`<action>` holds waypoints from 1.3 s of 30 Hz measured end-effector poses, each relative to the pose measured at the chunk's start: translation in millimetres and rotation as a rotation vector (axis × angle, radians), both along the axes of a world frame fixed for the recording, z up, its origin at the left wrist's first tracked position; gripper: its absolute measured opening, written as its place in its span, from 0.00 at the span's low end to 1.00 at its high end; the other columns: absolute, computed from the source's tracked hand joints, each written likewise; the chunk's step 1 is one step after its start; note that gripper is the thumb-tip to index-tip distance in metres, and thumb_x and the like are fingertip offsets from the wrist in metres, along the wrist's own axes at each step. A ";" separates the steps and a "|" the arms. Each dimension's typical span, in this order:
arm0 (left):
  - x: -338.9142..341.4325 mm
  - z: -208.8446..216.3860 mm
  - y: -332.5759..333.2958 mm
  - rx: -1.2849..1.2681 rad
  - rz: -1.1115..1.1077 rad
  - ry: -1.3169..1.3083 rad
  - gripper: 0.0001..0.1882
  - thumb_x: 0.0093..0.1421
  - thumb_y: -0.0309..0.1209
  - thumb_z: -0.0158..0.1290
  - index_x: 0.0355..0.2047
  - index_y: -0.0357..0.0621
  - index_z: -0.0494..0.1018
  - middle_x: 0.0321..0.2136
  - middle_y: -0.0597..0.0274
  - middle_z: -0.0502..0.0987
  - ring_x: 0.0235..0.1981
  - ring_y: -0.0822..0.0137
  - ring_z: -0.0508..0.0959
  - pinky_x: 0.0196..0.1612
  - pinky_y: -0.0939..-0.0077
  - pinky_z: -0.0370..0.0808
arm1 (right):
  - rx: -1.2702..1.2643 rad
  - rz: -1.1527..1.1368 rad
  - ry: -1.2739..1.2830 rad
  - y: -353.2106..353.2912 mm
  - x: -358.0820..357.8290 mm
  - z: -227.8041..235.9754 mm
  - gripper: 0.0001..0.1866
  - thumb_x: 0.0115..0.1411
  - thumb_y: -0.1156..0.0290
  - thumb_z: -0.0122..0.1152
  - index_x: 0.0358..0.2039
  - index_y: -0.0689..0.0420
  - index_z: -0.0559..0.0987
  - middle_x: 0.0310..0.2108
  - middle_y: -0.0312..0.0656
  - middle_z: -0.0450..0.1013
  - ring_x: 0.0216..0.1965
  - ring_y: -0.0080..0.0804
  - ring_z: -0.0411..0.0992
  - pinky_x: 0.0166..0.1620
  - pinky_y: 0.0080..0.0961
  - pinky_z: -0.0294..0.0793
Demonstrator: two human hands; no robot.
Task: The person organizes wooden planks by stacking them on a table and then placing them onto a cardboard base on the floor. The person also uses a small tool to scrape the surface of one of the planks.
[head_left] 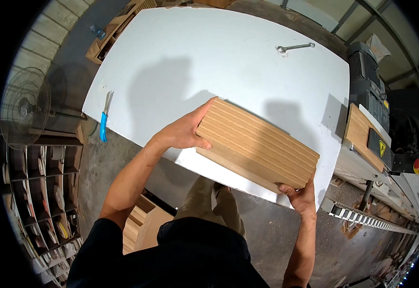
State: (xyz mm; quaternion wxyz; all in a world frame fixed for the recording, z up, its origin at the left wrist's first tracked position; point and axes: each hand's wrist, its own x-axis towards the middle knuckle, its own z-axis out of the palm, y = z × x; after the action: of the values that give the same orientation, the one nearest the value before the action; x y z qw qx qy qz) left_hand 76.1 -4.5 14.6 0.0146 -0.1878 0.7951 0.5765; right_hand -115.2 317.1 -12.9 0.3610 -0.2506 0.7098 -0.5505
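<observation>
A stack of light-brown wooden boards (262, 144) is held between my two hands over the near edge of a white tabletop (219, 53). Several long edges show side by side along it, and it slants down toward the right. My left hand (190, 128) grips its left end, the thumb on the near side. At the right end, my right hand (301, 196) clasps the boards with its thumb on the near face; its other fingers are mostly hidden. I cannot tell whether the stack touches the table.
A knife with a blue handle (104, 126) overhangs the table's left edge. A wrench (295, 47) lies at the far right. Machinery with a dark motor (364, 67) and red button (418, 166) stands right. A fan (25, 108) and shelf rack (44, 192) stand left; a box (147, 230) sits below.
</observation>
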 end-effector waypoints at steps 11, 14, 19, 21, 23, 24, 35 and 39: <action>-10.2 8.5 -3.1 0.003 0.006 -0.074 0.64 0.33 0.24 0.68 0.67 0.48 0.40 0.62 0.56 0.59 0.63 0.61 0.59 0.64 0.65 0.57 | -0.076 0.016 -0.095 -8.6 -4.7 8.7 0.51 0.41 0.62 0.76 0.61 0.53 0.53 0.49 0.43 0.68 0.50 0.35 0.69 0.51 0.34 0.74; -11.4 7.7 -3.2 0.014 0.009 -0.072 0.63 0.32 0.22 0.66 0.67 0.50 0.41 0.61 0.57 0.60 0.62 0.59 0.59 0.64 0.64 0.58 | -0.066 0.032 -0.070 -6.3 -7.7 3.0 0.52 0.41 0.63 0.77 0.61 0.53 0.52 0.49 0.43 0.68 0.50 0.35 0.69 0.51 0.34 0.74; -12.4 7.6 -2.4 -0.009 0.020 -0.078 0.63 0.31 0.20 0.65 0.67 0.52 0.42 0.60 0.58 0.61 0.62 0.59 0.58 0.64 0.62 0.58 | -0.061 0.067 -0.078 -5.7 -10.5 0.5 0.57 0.42 0.70 0.74 0.64 0.52 0.43 0.51 0.45 0.66 0.51 0.37 0.69 0.51 0.34 0.76; -13.1 7.8 -3.1 0.043 0.010 -0.053 0.63 0.31 0.20 0.65 0.67 0.52 0.42 0.60 0.59 0.61 0.62 0.59 0.58 0.65 0.62 0.58 | -0.059 0.070 -0.092 -7.3 -9.9 4.8 0.58 0.42 0.71 0.74 0.65 0.52 0.42 0.52 0.46 0.66 0.51 0.37 0.69 0.52 0.34 0.75; -11.9 4.1 -4.8 0.032 0.007 -0.056 0.63 0.31 0.21 0.66 0.67 0.52 0.42 0.60 0.59 0.61 0.62 0.59 0.58 0.65 0.62 0.58 | -0.055 0.031 -0.163 -8.2 -8.0 8.0 0.59 0.42 0.71 0.74 0.65 0.51 0.41 0.51 0.46 0.66 0.51 0.37 0.69 0.53 0.34 0.75; -12.3 3.9 -4.7 0.021 0.007 -0.058 0.64 0.30 0.21 0.66 0.67 0.52 0.42 0.60 0.60 0.60 0.62 0.59 0.58 0.65 0.62 0.57 | -0.055 0.028 -0.163 -7.4 -8.5 6.6 0.59 0.42 0.71 0.74 0.65 0.51 0.41 0.51 0.46 0.66 0.51 0.37 0.69 0.53 0.34 0.75; -10.1 6.7 -4.0 -0.001 0.010 -0.087 0.64 0.30 0.21 0.66 0.67 0.50 0.41 0.60 0.59 0.61 0.63 0.59 0.58 0.64 0.62 0.58 | -0.056 0.008 -0.119 -7.4 -7.6 6.3 0.54 0.41 0.70 0.76 0.63 0.54 0.48 0.50 0.42 0.67 0.51 0.36 0.69 0.51 0.33 0.76; -3.0 11.5 2.4 -0.045 0.018 -0.051 0.62 0.33 0.20 0.66 0.67 0.47 0.41 0.62 0.57 0.58 0.64 0.58 0.56 0.64 0.63 0.58 | -0.128 0.020 -0.018 -4.4 -5.2 2.3 0.53 0.42 0.71 0.75 0.62 0.54 0.49 0.50 0.42 0.67 0.52 0.34 0.68 0.52 0.32 0.75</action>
State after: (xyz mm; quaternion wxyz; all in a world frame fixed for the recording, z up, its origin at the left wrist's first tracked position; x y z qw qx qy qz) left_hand 73.1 -2.1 26.1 0.0256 -0.2097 0.8055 0.5537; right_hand -120.4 312.8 -10.7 0.3560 -0.2752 0.6673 -0.5935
